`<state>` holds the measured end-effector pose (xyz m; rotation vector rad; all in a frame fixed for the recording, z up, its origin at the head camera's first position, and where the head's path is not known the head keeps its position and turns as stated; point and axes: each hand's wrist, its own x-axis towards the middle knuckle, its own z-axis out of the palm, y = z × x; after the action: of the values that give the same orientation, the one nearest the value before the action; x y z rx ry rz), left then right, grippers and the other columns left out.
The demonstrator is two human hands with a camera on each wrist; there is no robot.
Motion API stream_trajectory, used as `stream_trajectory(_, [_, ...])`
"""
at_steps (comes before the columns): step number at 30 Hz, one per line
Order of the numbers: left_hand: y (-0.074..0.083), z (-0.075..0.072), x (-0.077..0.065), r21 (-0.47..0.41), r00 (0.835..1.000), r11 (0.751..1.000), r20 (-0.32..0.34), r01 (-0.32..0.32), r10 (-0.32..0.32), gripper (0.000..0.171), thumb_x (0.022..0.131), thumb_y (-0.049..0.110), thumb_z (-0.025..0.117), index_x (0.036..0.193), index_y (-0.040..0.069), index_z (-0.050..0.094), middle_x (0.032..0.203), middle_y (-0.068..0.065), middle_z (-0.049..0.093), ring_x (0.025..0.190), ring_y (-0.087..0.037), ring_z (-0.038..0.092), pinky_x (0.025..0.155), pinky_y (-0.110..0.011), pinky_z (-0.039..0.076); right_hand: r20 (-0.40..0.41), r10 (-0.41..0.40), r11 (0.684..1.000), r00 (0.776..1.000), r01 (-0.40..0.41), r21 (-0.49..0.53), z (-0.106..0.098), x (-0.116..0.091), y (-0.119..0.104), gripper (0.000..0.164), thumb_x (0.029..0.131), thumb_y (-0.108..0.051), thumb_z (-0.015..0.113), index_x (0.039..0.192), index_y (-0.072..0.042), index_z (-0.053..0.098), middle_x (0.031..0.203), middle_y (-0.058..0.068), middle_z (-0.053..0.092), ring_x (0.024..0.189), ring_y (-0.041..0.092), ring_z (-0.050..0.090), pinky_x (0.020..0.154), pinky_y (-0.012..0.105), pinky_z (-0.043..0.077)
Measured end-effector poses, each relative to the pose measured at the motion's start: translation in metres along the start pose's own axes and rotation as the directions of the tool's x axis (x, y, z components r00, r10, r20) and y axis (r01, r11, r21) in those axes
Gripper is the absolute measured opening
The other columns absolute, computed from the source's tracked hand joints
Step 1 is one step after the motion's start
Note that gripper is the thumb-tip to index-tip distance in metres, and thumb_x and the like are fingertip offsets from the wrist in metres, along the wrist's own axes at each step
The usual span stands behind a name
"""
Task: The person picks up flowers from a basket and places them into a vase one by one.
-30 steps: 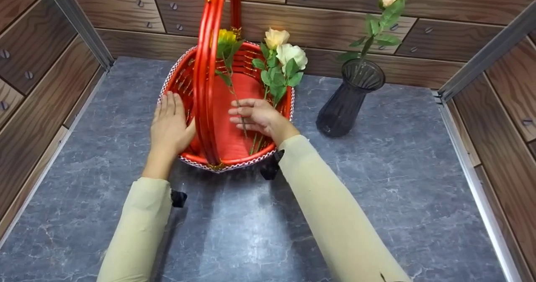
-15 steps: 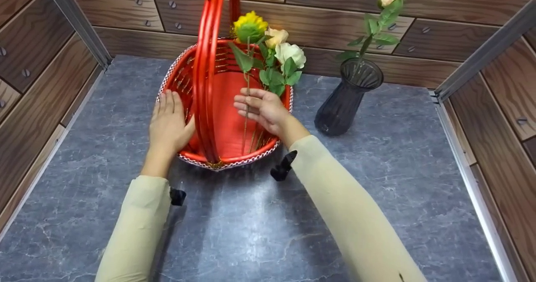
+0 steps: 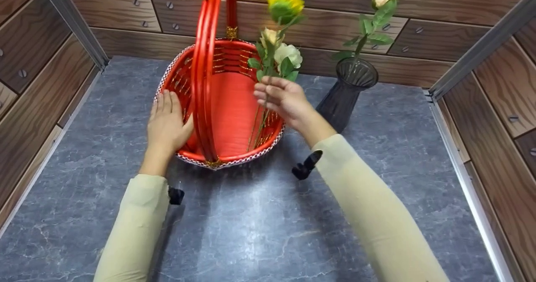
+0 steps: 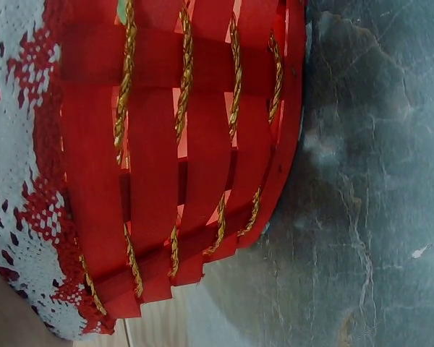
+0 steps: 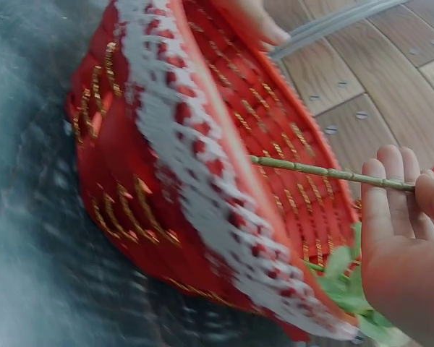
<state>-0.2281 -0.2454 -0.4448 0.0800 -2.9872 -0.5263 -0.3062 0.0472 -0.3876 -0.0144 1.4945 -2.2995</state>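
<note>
Pinching its stem, your right hand has carried the yellow flower from the basket's middle to its right side, seemingly clear of the handle, while your straight-fingered left hand rests at its left rim.

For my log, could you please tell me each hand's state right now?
Left hand: open, resting on the woven red basket.
Right hand: holding the sunflower by its stem.

The head view is bright, with pale glare on the table, soft shadows beside the sleeves and a motion-smeared yellow flower, while the right wrist view blurs the basket
</note>
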Motion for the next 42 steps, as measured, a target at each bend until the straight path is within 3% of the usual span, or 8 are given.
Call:
stream_trajectory(7, [-0.002,0.002,0.000,0.004,1.000,1.000,0.003,0.008,-0.009,0.084,0.102,0.053,0.031,0.155,-0.010,0.013,0.163,-0.029,0.009,0.153,-0.042,0.003,0.125,-0.049,0.003,0.000,-0.071,0.997,0.997,0.071,0.031,-0.012,-0.013,-0.030,0.033,0.097,0.006,0.054,0.129,0.006,0.055,0.116,0.022,0.069,0.096,0.028,0.071,0.094,0.041,0.056])
stream_trajectory(15, [-0.002,0.002,0.001,0.007,1.000,1.000,0.014,0.016,-0.016,0.085,0.102,0.056,0.027,0.156,-0.009,0.012,0.164,-0.028,0.007,0.153,-0.041,0.001,0.125,-0.049,0.002,-0.029,-0.174,0.982,0.984,0.171,-0.079,-0.028,-0.026,-0.074,0.030,0.097,0.004,0.056,0.126,0.004,0.057,0.117,0.020,0.068,0.103,0.030,0.069,0.096,0.039,0.055])
stream_trajectory(18, [-0.001,0.002,0.000,0.007,1.000,1.000,0.011,0.016,-0.016,0.085,0.102,0.055,0.028,0.156,-0.009,0.013,0.163,-0.028,0.008,0.153,-0.041,0.002,0.125,-0.049,0.002,-0.047,-0.258,0.964,0.965,0.254,-0.072,-0.038,-0.028,-0.093,0.025,0.096,0.007,0.054,0.120,0.004,0.060,0.114,0.020,0.069,0.101,0.030,0.069,0.092,0.038,0.057])
stream_trajectory(22, [0.000,0.001,0.001,0.008,1.000,1.000,0.005,0.009,-0.009,0.083,0.102,0.053,0.029,0.155,-0.009,0.013,0.163,-0.028,0.009,0.153,-0.041,0.003,0.125,-0.049,0.003,-0.115,-0.390,0.920,0.913,0.391,-0.019,-0.051,-0.029,-0.118,0.018,0.095,0.013,0.051,0.108,0.006,0.061,0.102,0.020,0.071,0.091,0.029,0.070,0.080,0.036,0.060])
stream_trajectory(26, [0.001,0.001,0.002,0.004,1.000,1.000,-0.005,0.012,-0.012,0.083,0.102,0.052,0.030,0.155,-0.008,0.014,0.163,-0.027,0.010,0.153,-0.040,0.004,0.125,-0.049,0.004,-0.211,-0.436,0.893,0.875,0.450,0.020,-0.066,-0.030,-0.140,0.017,0.096,0.014,0.050,0.104,0.006,0.062,0.098,0.020,0.072,0.088,0.029,0.071,0.076,0.033,0.060])
stream_trajectory(33, [0.000,0.001,0.004,0.001,1.000,1.000,-0.014,0.009,-0.009,0.084,0.101,0.054,0.031,0.155,-0.009,0.016,0.163,-0.028,0.011,0.153,-0.041,0.004,0.125,-0.049,0.004,-0.296,-0.420,0.880,0.858,0.465,0.100,-0.085,-0.034,-0.161,0.015,0.096,0.010,0.052,0.108,0.005,0.059,0.099,0.021,0.071,0.086,0.030,0.071,0.075,0.035,0.061])
stream_trajectory(42, [0.001,0.000,0.002,0.003,1.000,1.000,-0.002,0.006,-0.006,0.083,0.101,0.053,0.030,0.155,-0.009,0.014,0.163,-0.028,0.010,0.153,-0.041,0.004,0.125,-0.049,0.003,-0.321,-0.467,0.843,0.824,0.525,0.120,-0.093,-0.039,-0.175,0.013,0.098,0.008,0.050,0.107,0.006,0.058,0.096,0.021,0.069,0.085,0.031,0.070,0.073,0.035,0.061])
